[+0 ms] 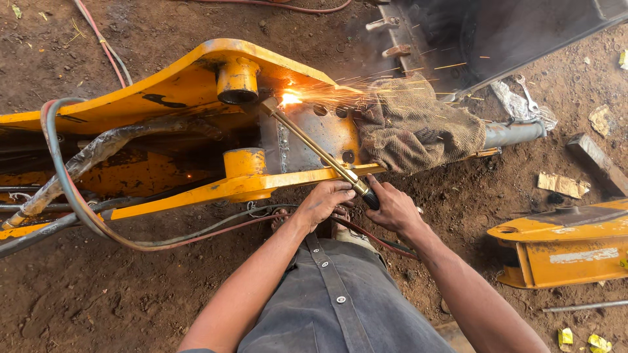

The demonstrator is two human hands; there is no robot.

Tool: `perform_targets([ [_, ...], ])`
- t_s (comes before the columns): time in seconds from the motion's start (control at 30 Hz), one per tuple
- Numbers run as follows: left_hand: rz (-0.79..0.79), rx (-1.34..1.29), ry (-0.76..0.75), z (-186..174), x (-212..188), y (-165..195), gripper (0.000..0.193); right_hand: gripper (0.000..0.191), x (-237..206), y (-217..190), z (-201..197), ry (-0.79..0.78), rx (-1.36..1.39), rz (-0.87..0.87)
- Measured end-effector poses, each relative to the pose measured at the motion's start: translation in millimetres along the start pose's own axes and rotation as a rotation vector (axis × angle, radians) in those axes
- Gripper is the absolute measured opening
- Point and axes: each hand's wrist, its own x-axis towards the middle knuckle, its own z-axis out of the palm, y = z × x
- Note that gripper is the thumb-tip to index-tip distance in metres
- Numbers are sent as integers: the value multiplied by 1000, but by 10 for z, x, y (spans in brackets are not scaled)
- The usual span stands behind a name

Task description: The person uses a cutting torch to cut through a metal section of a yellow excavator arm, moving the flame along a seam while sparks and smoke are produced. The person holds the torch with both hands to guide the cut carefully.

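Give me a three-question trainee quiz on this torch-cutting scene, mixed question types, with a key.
1. True or false: both the left hand and the right hand grip the cutting torch at its handle end.
2. What lies draped over the yellow machine arm, right of the flame?
A. a brown cloth
B. a coil of rope
C. a metal bucket
3. Fill in: sparks fly from the torch tip toward the ____ side of the picture.

Key
1. True.
2. A: the brown cloth covers the part beside the grey rod.
3. Right.
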Motion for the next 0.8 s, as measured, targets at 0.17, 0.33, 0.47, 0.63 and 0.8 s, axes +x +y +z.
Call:
perform_targets([
  [0.17,-27,21,18,-17,-29,16,42,100,7,-42,17,-52,-14,47],
  [0.33,-32,-14,25,-6,-10,24,44,100,17,-34,-5,-49,5,24],
  [0.47,-49,4,47,16,1,21,44,100,45,2,-48,-59,24,3],
  [0.63,-20,-5,49,42,26,33,45,97,72,22,-91,-78,51,-14],
  [0.8,-30,19,71,62,27,48,46,96,83,43,-130,-71,60,-46],
])
